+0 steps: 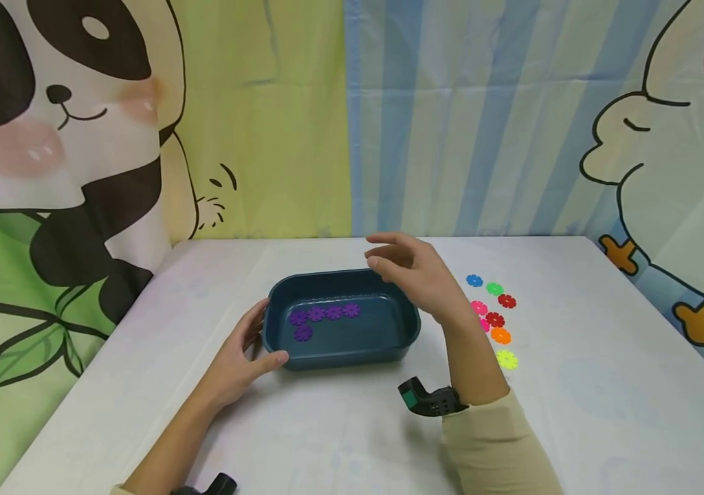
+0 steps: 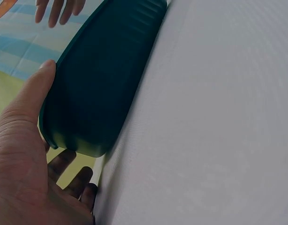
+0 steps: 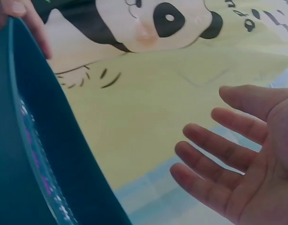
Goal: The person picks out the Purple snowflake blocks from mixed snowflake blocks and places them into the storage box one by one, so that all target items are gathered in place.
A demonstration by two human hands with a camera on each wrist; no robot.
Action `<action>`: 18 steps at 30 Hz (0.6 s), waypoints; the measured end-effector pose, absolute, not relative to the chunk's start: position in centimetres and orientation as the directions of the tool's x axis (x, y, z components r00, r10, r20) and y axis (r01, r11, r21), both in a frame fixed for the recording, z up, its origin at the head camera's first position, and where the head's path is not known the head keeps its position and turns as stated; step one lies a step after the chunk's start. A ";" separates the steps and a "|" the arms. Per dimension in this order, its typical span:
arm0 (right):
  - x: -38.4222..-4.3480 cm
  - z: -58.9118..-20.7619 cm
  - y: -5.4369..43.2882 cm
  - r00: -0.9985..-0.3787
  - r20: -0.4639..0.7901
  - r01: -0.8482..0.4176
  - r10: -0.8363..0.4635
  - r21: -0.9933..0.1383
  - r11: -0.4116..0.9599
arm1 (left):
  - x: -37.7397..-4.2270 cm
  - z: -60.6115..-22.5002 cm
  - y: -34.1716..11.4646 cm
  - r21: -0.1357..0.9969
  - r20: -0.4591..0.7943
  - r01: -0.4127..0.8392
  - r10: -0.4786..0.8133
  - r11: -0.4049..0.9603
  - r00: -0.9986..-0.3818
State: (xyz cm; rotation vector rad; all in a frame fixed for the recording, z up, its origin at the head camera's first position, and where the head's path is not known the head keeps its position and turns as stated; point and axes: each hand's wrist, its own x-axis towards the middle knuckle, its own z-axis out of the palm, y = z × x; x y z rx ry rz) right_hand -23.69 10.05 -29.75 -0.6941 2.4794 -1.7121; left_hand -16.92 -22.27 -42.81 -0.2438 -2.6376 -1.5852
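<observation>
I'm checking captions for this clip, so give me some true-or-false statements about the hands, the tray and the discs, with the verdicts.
1. The left hand holds the tray. True.
2. Purple discs lie inside the tray. True.
3. The right hand holds a purple disc. False: it is empty.
4. The blue disc lies on the table. True.
5. The yellow disc is inside the tray. False: it lies on the table.
6. The tray is upside down. False: its open side faces up.

Beige sleeves, black wrist cameras
</observation>
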 end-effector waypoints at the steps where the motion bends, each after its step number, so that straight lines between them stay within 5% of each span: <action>1: -23.7 -29.6 10.3 -0.904 0.218 -0.335 -0.368 -0.895 0.293 | -16.9 -42.8 -22.3 0.872 0.126 0.162 0.107 0.462 -0.986; 18: -23.9 -29.4 13.5 -0.933 0.328 -0.361 -0.151 -0.845 0.394 | -17.0 -42.8 -22.4 0.875 0.124 0.164 0.116 0.455 -0.985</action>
